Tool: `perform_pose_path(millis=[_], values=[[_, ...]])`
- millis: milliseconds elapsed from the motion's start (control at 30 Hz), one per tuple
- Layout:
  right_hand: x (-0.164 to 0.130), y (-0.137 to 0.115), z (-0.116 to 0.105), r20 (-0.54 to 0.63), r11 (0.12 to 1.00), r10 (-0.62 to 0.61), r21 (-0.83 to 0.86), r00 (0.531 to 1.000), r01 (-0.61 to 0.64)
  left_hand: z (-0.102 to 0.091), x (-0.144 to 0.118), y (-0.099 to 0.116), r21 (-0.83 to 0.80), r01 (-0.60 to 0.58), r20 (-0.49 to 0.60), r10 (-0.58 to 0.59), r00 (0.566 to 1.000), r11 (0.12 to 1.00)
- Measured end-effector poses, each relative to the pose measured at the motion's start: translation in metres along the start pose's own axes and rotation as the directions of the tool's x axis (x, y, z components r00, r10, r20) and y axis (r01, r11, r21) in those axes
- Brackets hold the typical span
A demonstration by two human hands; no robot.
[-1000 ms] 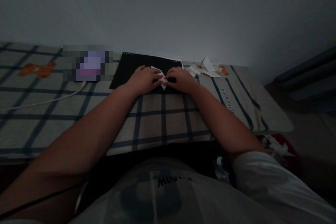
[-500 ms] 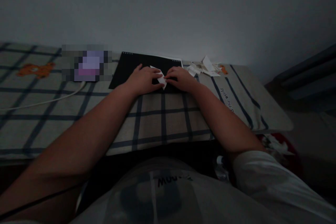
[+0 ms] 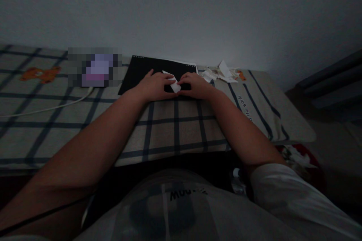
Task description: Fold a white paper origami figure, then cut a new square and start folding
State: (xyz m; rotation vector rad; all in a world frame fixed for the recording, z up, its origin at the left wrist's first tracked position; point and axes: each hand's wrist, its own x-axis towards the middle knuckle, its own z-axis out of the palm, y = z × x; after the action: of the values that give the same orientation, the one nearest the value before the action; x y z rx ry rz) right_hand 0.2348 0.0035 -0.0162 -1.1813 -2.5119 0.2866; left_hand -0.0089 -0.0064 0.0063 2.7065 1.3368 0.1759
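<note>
A small folded piece of white paper lies between my hands, over a black punched sheet or pad. My left hand grips the paper from its left side, fingers on top and thumb at the near corner. From the right, my right hand pinches the paper's right edge, with its thumb close to the left thumb at the near tip. The fingertips partly cover the paper, so its full fold is hidden.
Several folded white paper pieces sit in a pile right of the pad. To the left are a blurred-out phone-like device with a white cable and an orange cutout shape. A checked cloth covers the table. A red bin holds scraps.
My right thumb has moved down to the paper's near tip, beside the left thumb. The paper has tilted slightly; both hands stay in nearly the same place.
</note>
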Motion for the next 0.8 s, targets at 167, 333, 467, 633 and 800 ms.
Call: perform_pose_path(millis=[167,333,467,633,800], values=[[-0.0009,-0.0033,-0.0002,-0.003,0.999,0.018,-0.027,1.0,-0.018,-0.0009,0.0001,-0.0011,0.016,-0.018,0.009,0.018,1.0,1.0],[-0.0015,-0.0023,0.0025,-0.008,0.999,0.026,-0.034,1.0,-0.026,-0.0019,0.0,-0.0036,0.037,-0.037,0.038,0.036,0.999,0.999],[-0.0022,-0.0027,0.0035,-0.024,0.999,0.03,-0.029,0.999,-0.031,-0.0015,-0.0005,-0.0065,0.047,-0.078,0.019,0.077,0.997,0.996],[0.0014,-0.003,0.0004,-0.098,0.996,0.082,0.045,0.992,-0.078,0.0006,-0.0012,-0.0057,0.034,-0.076,0.012,0.076,0.997,0.996],[0.0048,-0.0007,0.0014,-0.18,0.97,0.241,0.011,0.954,-0.243,0.0049,0.0009,-0.004,0.032,-0.1,0.075,0.097,0.992,0.995]])
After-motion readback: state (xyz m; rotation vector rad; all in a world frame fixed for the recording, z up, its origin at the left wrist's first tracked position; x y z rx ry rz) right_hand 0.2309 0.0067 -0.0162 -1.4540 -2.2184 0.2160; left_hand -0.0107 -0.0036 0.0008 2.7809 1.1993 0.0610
